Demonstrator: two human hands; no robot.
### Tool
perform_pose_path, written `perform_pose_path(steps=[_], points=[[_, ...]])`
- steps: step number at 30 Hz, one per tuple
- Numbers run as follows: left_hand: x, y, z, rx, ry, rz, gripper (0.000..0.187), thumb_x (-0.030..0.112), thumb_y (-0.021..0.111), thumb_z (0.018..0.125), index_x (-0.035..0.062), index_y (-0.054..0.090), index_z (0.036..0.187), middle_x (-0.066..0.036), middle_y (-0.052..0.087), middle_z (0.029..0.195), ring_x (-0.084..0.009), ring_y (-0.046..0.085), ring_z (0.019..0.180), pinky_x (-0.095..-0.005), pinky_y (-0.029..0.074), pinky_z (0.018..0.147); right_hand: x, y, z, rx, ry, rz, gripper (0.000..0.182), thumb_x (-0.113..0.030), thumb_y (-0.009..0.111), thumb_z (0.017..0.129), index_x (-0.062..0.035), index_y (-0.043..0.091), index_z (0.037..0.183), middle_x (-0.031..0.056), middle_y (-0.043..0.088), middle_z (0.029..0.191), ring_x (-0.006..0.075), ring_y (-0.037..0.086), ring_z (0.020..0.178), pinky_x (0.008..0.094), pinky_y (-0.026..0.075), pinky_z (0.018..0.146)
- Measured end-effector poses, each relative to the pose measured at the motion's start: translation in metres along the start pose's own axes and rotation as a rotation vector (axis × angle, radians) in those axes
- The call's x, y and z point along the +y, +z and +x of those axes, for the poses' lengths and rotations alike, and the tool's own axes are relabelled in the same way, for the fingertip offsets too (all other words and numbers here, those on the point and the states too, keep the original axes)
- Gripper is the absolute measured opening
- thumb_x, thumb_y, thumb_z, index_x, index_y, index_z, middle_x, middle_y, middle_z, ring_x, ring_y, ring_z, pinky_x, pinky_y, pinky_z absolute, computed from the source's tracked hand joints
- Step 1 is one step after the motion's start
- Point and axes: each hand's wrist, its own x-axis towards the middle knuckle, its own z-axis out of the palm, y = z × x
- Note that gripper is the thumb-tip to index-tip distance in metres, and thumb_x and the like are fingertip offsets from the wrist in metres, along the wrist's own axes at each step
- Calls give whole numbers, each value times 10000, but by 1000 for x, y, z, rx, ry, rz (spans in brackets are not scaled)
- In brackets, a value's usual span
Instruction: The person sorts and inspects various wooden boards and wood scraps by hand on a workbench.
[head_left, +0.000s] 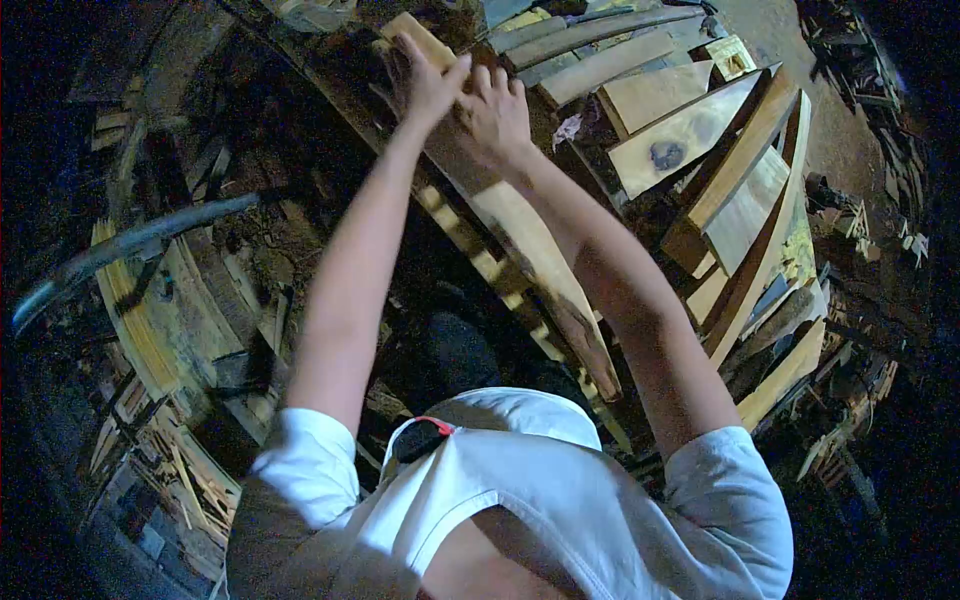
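My left hand (428, 92) is at the far end of the work surface, its fingers and thumb round the near end of a pale wooden block (418, 38). Close beside it on the right, my right hand (497, 115) has its fingers bent downward. Whatever lies under those fingers is hidden in shadow. A long wooden board (535, 250) runs from below my hands toward my body, pale along the middle and dark at its near end.
Several cut boards lie fanned out on the right, one with a dark knot (667, 155). A curved pipe-like bar (150, 235) crosses the left side. Wood scraps (185, 480) cover the floor at lower left. The surroundings are dim.
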Motion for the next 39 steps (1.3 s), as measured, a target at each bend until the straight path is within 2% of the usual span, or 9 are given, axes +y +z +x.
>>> perform_pose_path(steps=[5, 7, 11, 19, 24, 27, 32, 35, 39], points=[[-22, 0, 28, 23, -14, 183, 1132, 389, 716, 803, -72, -85, 1456, -364, 143, 1478, -384, 216, 1398, -389, 224, 1136, 1, 9, 13, 123, 35, -14, 292, -292, 575, 825, -310, 615, 1114, 116, 497, 1271, 290, 450, 1096, 413, 373, 843], [-37, 17, 4, -11, 69, 61, 1108, 453, 671, 822, -78, -67, 1456, -351, 67, 1505, -428, 38, 1428, -422, 98, 1166, 3, -4, -21, 45, 27, 19, 463, -291, 657, 727, -261, 572, 1181, 117, 469, 1194, 299, 428, 1101, 421, 371, 873], [60, 47, -125, 83, 104, 621, 1011, 503, 585, 844, -92, 47, 1461, -362, 32, 1503, -438, -21, 1431, -522, 40, 1151, 16, 5, -135, 75, 57, 102, 431, -268, 570, 801, -239, 555, 1230, 167, 453, 1318, 373, 422, 1182, 479, 345, 964], [120, 88, -305, -152, 120, 465, 971, 406, 614, 815, -71, 79, 1469, -332, -11, 1518, -479, 24, 1415, -597, 35, 1124, 13, -55, -331, -145, 154, 139, 372, -198, 597, 725, -166, 623, 1095, 193, 491, 1139, 382, 438, 1061, 462, 367, 855], [116, 78, -264, -141, 127, 459, 954, 392, 624, 812, -53, 100, 1474, -331, 9, 1517, -473, 59, 1414, -621, 45, 1112, 20, -55, -285, -161, 81, 98, 360, -231, 585, 740, -142, 623, 1087, 175, 486, 1054, 346, 443, 951, 439, 363, 760], [91, 68, -204, -1, 142, 482, 914, 423, 582, 822, -59, 150, 1467, -310, 56, 1527, -440, 65, 1428, -614, 29, 1117, 17, -46, -212, -237, 171, 122, 438, -236, 592, 767, -180, 566, 1201, 200, 452, 1263, 398, 422, 1134, 482, 369, 941], [51, 26, -76, 107, 113, 656, 903, 533, 505, 842, -17, 171, 1476, -247, 55, 1555, -401, 46, 1443, -631, -33, 1102, 25, 4, -78, 121, 7, 120, 367, -211, 547, 808, -250, 601, 1169, 195, 452, 1327, 380, 424, 1193, 505, 364, 959], [22, 1, -5, 65, 156, 678, 987, 601, 516, 823, -5, 112, 1490, -241, 31, 1559, -397, 6, 1447, -650, -40, 1089, 20, 4, -8, 172, -11, 27, 538, -249, 674, 701, -276, 537, 1220, 146, 481, 1198, 332, 453, 1068, 421, 410, 818], [36, -8, 8, 10, 75, 737, 1055, 644, 531, 803, 8, 57, 1498, -245, 5, 1558, -403, -9, 1445, -645, -42, 1092, 17, 15, 8, 89, 29, 29, 433, -258, 640, 739, -246, 571, 1166, 148, 476, 1235, 337, 453, 1091, 432, 439, 802]])
